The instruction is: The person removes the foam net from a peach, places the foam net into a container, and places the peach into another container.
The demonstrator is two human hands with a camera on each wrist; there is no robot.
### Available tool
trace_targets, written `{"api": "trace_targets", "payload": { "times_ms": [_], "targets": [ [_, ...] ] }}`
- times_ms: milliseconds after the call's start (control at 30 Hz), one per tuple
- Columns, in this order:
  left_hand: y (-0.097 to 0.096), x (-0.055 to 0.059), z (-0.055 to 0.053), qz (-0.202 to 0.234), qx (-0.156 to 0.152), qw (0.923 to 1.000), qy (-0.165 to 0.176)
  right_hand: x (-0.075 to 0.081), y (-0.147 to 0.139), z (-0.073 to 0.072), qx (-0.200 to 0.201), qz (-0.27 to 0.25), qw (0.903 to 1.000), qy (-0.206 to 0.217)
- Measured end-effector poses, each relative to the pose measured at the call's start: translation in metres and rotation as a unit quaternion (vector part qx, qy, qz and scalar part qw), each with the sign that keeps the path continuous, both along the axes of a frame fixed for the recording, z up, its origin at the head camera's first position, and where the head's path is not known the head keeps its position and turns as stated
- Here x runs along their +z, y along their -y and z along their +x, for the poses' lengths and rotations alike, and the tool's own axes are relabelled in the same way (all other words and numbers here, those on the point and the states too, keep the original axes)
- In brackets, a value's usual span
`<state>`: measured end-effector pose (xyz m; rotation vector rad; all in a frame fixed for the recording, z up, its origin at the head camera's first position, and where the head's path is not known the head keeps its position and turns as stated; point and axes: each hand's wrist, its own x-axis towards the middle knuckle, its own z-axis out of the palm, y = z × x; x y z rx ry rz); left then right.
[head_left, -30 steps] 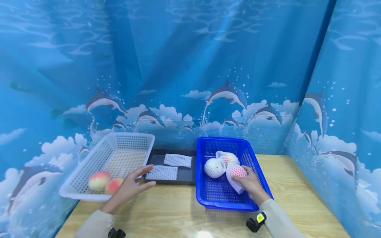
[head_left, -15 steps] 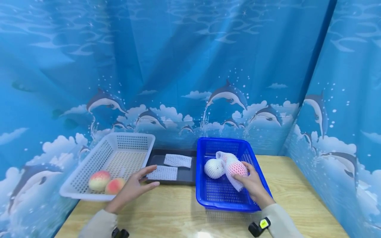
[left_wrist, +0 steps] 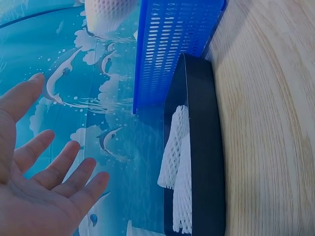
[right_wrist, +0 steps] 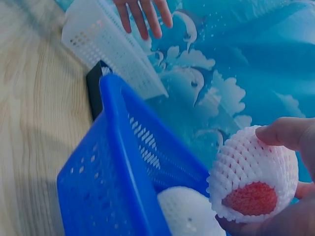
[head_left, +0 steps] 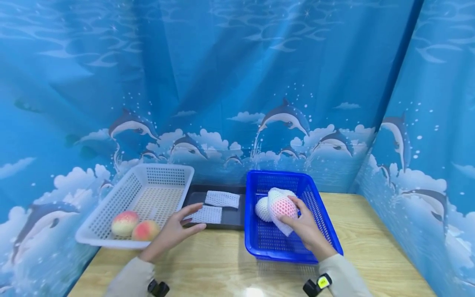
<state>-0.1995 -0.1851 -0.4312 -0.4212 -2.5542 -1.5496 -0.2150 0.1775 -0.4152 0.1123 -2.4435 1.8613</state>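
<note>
Fruit (right_wrist: 253, 198) in white foam net (right_wrist: 241, 164), gripped by right hand (head_left: 307, 227) over blue basket (head_left: 267, 241), left hand (head_left: 173, 232) with fingers spread, near black tray (head_left: 233, 215) holding two flat nets (head_left: 222, 199)

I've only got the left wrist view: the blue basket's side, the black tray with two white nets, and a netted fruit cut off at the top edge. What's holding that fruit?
Observer: The right hand grips the netted fruit; the head view shows it.
Operator: I can't see inside the blue basket. Is anything in there?
Observer: Yes, the head view shows at least one other netted fruit in it, partly hidden behind the held one.
Operator: Any bare fruit outside my picture?
Observer: Two bare peaches lie side by side in the white basket, at the end nearer the person.
</note>
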Motion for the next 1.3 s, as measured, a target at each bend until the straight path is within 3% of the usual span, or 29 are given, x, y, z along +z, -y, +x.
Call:
{"api": "trace_targets", "payload": {
  "times_ms": [233, 433, 700, 1067, 1300],
  "targets": [
    [-0.006, -0.001, 0.0, 0.019, -0.008, 0.9998, -0.001, 0.012, 0.026, 0.002, 0.018, -0.029, 0.999, 0.029],
    [-0.011, 0.001, 0.003, 0.025, -0.003, 0.9997, 0.006, 0.016, 0.054, 0.004, 0.049, -0.059, 0.9968, 0.023],
    [-0.013, -0.005, 0.005, 0.032, 0.024, 0.9991, 0.014, 0.011, 0.09, 0.006, 0.103, -0.114, 0.988, 0.016],
    [-0.014, -0.019, 0.015, 0.078, 0.042, 0.996, -0.014, -0.006, 0.13, 0.013, 0.124, -0.095, 0.9877, -0.009],
    [-0.015, -0.033, 0.018, 0.095, 0.05, 0.9942, -0.006, -0.015, 0.146, 0.021, 0.123, -0.096, 0.9877, 0.001]
  ]
}}
